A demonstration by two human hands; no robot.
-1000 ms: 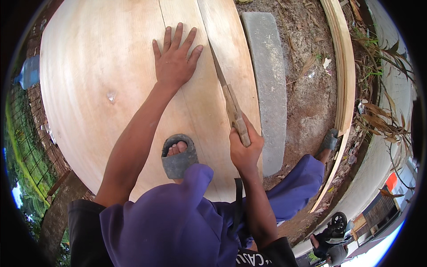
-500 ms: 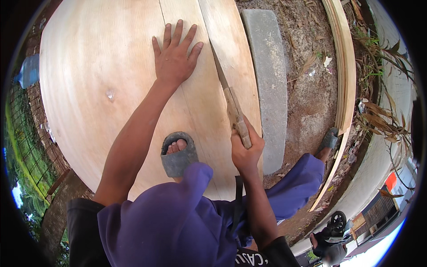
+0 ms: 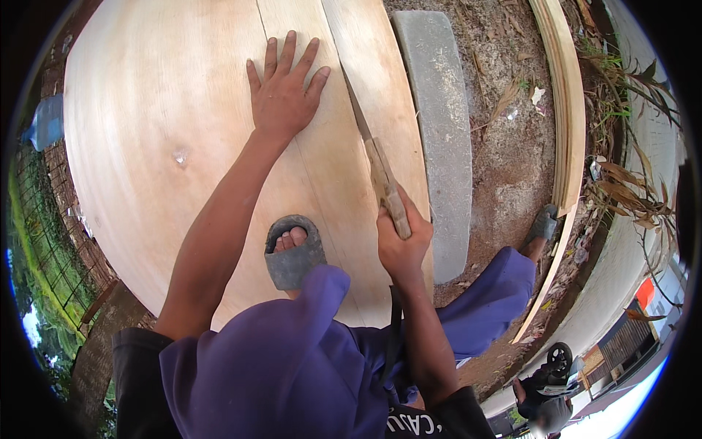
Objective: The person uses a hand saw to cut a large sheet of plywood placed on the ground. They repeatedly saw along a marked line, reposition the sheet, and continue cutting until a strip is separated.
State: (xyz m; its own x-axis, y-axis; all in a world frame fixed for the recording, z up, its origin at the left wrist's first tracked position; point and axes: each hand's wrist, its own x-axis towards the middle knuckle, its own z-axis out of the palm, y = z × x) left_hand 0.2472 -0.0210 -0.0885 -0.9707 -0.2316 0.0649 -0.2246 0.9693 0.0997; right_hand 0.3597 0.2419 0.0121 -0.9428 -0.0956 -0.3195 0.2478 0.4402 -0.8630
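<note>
A large pale plywood sheet (image 3: 146, 219) lies under me, with a long cut running from its far edge toward my right hand. My right hand (image 3: 404, 238) is closed round the wooden handle of a handsaw (image 3: 382, 175). The saw's narrow blade sits in the cut, its far part hidden in the wood. My left hand (image 3: 284, 95) presses flat on the sheet left of the cut, fingers spread. A thin dark line runs along the sheet under that hand. My foot in a grey slide sandal (image 3: 296, 256) stands on the sheet between my arms.
A grey concrete block (image 3: 442, 146) lies along the sheet's right edge. Farther right, stacked wooden strips (image 3: 559, 110) lie on bare soil (image 3: 512, 161) by a low wall. My other sandal (image 3: 542, 223) is beside them. A blue plastic container (image 3: 47, 123) is at far left; a person and motorcycle at lower right.
The saw and my right hand have shifted very slightly away from me along the cut. My left hand stays flat on the sheet. The view has tilted a little.
</note>
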